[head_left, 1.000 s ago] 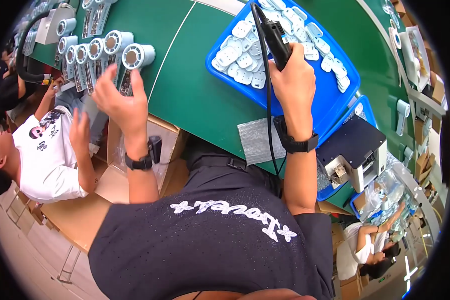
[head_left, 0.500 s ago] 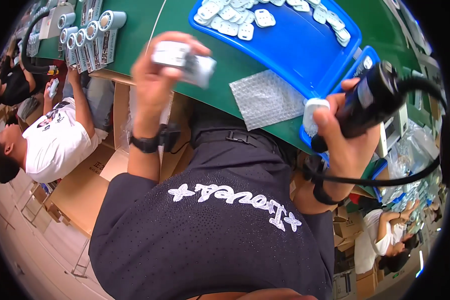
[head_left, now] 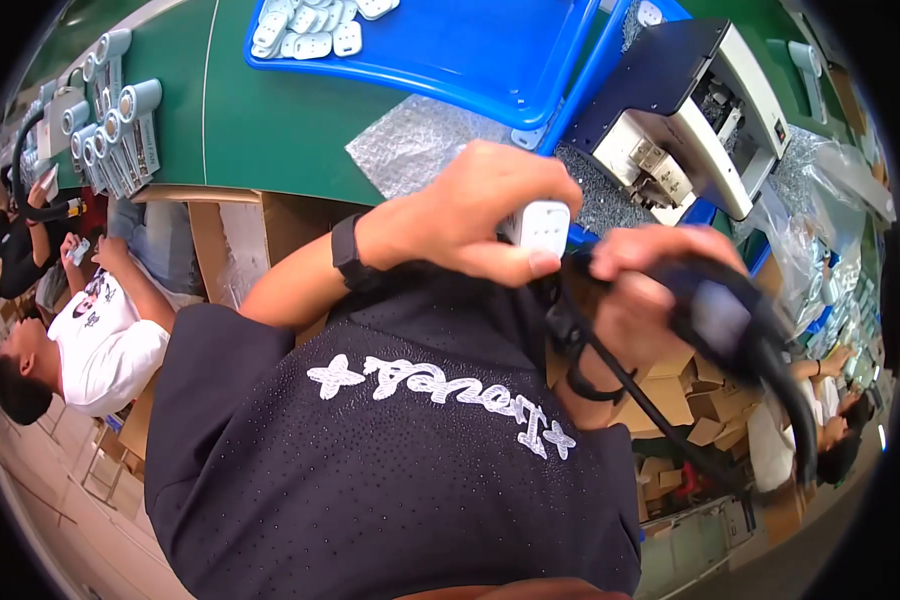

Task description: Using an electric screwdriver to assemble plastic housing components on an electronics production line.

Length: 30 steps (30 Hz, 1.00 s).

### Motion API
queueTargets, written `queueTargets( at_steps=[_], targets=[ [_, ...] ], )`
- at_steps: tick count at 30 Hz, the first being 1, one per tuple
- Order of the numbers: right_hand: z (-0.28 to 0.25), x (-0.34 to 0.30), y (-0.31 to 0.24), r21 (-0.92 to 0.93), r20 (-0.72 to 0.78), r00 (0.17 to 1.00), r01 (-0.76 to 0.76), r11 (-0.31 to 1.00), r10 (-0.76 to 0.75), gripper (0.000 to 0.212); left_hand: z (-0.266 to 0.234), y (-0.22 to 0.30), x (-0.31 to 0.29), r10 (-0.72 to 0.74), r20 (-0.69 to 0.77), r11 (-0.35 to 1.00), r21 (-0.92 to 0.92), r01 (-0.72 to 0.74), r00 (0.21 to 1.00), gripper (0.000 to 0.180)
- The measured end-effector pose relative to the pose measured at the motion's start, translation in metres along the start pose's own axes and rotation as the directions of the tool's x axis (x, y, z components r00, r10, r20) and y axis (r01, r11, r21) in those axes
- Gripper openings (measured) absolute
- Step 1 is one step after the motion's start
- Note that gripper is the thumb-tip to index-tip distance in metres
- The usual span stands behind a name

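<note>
My left hand (head_left: 470, 215) is wrapped round a white plastic housing (head_left: 544, 228), whose rounded-square face with small holes points to the right. Just right of it, my right hand (head_left: 642, 300) grips a thick black power screwdriver (head_left: 720, 312) with a black cable. Motion smears this hand and the tool, and I cannot tell whether the tip touches the housing. Beyond my hands, white cover plates (head_left: 312, 45) with holes lie heaped in a blue tray (head_left: 400, 82). A bubble-wrap sheet (head_left: 410, 145) lies on the green table, partly behind my left hand.
A black-and-white screw feeder (head_left: 660, 75) stands at the far right, with many small screws (head_left: 605, 205) around it. Light-blue round-headed parts (head_left: 138, 105) stand at the left. Co-workers (head_left: 110, 345) sit on both sides. The driver's cable (head_left: 795, 420) hangs at the right.
My left hand has moved right with the housing, close to my right hand. The screwdriver has swung lower, and the white plate at my right fingertips no longer shows there. The view has shifted right.
</note>
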State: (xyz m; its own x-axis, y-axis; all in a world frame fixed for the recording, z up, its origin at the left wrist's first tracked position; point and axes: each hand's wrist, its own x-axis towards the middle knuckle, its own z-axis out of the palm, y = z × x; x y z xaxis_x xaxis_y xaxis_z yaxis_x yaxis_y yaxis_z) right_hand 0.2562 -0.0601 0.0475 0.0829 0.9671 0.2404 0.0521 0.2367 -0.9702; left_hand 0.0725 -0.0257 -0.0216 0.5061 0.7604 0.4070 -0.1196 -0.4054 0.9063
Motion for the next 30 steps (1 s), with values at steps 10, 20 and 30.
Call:
queueTargets(
  at_steps=[10,20,30],
  targets=[
    [-0.035,0.042,0.016,0.212,-0.126,0.99,0.084,0.974,-0.058,0.034,-0.003,-0.025,-0.003,-0.015,-0.012,0.998,0.063,0.015,1.0,0.069],
    [0.009,0.043,-0.063,0.503,0.101,0.969,0.147,0.852,-0.227,0.05,-0.005,-0.03,0.0,-0.037,0.036,0.994,0.102,0.034,0.999,0.074],
    [0.027,0.032,-0.055,0.426,0.095,0.962,0.194,0.883,-0.257,0.052,0.001,-0.027,0.001,0.01,0.019,0.997,0.079,-0.011,1.0,0.071]
  ],
)
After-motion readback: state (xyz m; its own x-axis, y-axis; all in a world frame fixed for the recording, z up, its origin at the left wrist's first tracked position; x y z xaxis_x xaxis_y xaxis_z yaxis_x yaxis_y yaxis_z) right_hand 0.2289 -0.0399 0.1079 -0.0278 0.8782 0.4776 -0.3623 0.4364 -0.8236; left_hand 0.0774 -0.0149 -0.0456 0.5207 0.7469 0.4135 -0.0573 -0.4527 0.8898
